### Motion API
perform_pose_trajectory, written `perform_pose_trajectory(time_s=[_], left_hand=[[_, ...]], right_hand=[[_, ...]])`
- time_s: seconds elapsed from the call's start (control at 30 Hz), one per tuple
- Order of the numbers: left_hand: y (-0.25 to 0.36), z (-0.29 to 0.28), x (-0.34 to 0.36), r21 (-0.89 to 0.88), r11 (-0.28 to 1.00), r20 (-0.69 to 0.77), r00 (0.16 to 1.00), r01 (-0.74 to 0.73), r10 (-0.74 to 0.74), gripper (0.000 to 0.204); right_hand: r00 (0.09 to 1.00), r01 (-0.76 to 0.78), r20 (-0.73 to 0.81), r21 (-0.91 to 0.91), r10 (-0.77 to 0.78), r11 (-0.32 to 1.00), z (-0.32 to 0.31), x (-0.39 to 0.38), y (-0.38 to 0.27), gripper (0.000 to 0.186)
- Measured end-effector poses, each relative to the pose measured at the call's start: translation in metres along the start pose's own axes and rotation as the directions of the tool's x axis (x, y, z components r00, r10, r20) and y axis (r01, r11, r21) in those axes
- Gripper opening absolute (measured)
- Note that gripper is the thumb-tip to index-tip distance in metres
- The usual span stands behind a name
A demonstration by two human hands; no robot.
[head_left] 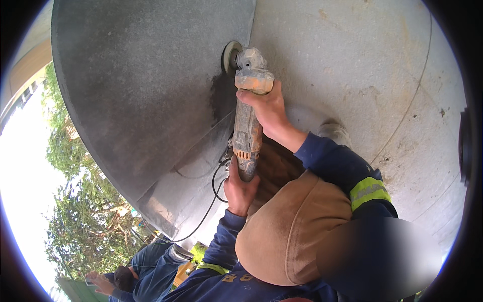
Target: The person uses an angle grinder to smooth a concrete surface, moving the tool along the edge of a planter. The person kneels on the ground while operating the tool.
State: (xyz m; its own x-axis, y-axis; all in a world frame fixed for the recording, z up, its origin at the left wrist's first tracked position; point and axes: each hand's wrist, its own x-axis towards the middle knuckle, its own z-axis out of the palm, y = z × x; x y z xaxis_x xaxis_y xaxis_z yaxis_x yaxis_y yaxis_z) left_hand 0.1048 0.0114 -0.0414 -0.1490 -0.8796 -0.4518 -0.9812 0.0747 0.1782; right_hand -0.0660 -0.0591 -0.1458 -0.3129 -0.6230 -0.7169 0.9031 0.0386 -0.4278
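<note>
Angle grinder (246, 127) lengthwise in both hands (270, 113)

Behind your right hand (270, 111), your navy sleeve (332, 157) bears a grey-striped fluorescent yellow band (370, 193); your left sleeve (225, 236) is navy too.

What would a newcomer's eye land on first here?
The worn orange-and-grey angle grinder near the centre, gripped by the right hand near its head and the left hand at its rear. Its round disc sits by the seam of the broad, curved-edged grey panel at upper left.
</note>
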Motion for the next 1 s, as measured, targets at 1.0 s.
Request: perform_pose_trajectory(time_s=[1.0], left_hand=[[0.008, -0.003, 0.005, 0.097, 0.995, -0.024, 0.999, -0.026, 0.028, 0.079]], right_hand=[[1.0, 0.019, -0.022, -0.025, -0.02, 1.0, 0.004, 0.009, -0.012, 0.064]])
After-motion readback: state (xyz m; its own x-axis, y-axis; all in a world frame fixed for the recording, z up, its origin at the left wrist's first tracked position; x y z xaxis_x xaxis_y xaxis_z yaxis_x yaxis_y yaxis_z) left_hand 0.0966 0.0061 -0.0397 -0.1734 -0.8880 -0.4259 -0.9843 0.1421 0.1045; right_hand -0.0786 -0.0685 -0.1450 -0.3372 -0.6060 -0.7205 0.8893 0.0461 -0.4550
